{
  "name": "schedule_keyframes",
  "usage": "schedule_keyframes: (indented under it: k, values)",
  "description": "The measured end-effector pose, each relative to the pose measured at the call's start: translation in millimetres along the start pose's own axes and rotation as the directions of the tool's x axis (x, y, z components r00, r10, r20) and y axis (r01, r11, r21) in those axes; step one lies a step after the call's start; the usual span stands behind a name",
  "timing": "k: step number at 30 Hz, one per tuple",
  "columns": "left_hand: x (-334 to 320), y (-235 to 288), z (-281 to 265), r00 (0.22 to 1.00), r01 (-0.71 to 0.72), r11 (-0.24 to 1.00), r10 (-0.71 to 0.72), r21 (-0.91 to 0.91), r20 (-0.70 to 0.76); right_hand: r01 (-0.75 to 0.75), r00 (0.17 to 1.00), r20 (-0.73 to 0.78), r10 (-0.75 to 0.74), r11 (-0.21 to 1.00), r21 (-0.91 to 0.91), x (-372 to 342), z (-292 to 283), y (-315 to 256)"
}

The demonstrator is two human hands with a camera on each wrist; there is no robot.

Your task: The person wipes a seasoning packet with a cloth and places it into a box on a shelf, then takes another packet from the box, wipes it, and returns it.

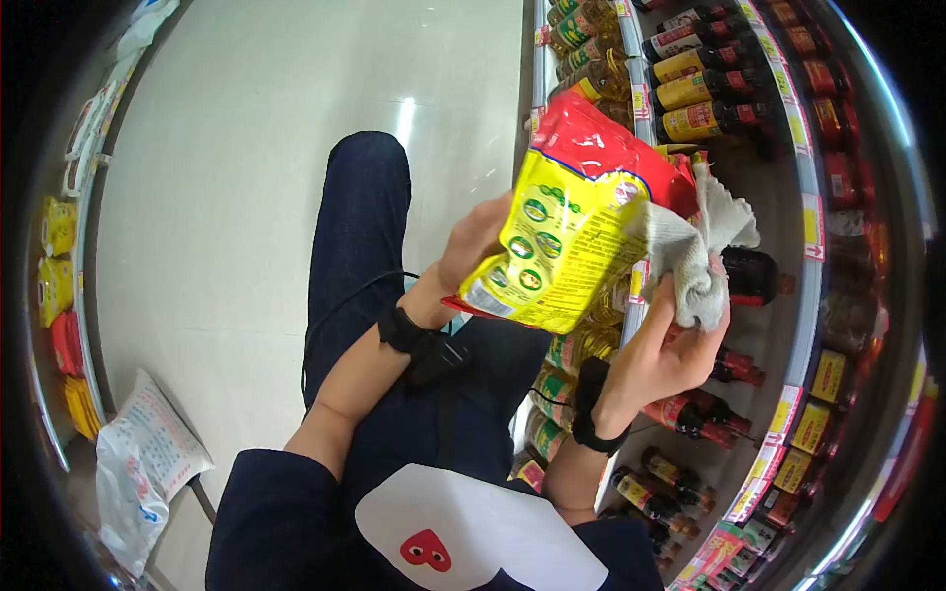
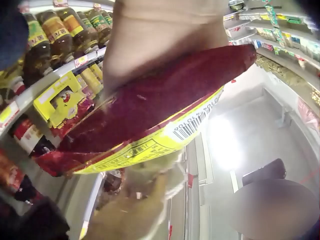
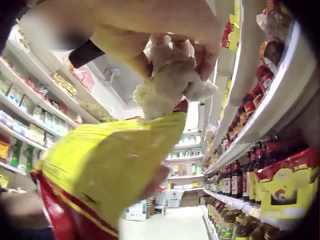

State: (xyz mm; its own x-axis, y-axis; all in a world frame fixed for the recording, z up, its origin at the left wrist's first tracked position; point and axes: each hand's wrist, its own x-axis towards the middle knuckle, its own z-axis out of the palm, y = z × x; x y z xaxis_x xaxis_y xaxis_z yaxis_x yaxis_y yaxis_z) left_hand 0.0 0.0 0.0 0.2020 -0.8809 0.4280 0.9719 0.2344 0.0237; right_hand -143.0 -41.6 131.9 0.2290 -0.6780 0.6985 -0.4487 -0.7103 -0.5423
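A yellow and red plastic food bag [image 1: 567, 241] with printed text and round pictures is held up in front of the shelves. My left hand [image 1: 476, 241] grips its left edge, fingers partly hidden behind it. In the left wrist view the red side of the bag [image 2: 150, 105] and a barcode strip face the camera. A crumpled whitish cloth [image 1: 698, 271] is bunched in my right hand [image 1: 670, 360], between thumb and fingers, at the bag's right edge. The right wrist view shows the cloth [image 3: 167, 82] right at the yellow bag [image 3: 115, 155].
To the right, shelves hold oil bottles [image 1: 581, 69] and dark sauce bottles [image 1: 705, 89] behind a price-tag rail [image 1: 813, 222]. Another yellow and red bag [image 3: 287, 185] stands on the shelf. A white sack [image 1: 148, 458] lies on the floor at left, beside a lower shelf with packets [image 1: 57, 286].
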Motion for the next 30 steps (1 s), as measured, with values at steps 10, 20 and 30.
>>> schedule_keyframes:
  k: [10, 20, 30]
  values:
    - [0, -21, 3, 0.971, 0.228, 0.968, -0.234, -0.108, -0.051, 0.353, 0.913, 0.259, -0.315, 0.929, -0.113, 10, 6, -9]
    - [6, -13, 9, 0.995, 0.100, 0.990, -0.100, -0.101, 0.008, 0.193, 0.980, 0.046, -0.193, 0.981, -0.011, 3, 2, -4]
    - [5, -7, 8, 0.981, 0.084, 0.936, -0.138, -0.342, -0.134, 0.032, 0.997, 0.080, -0.013, 0.969, -0.244, 6, -13, 39]
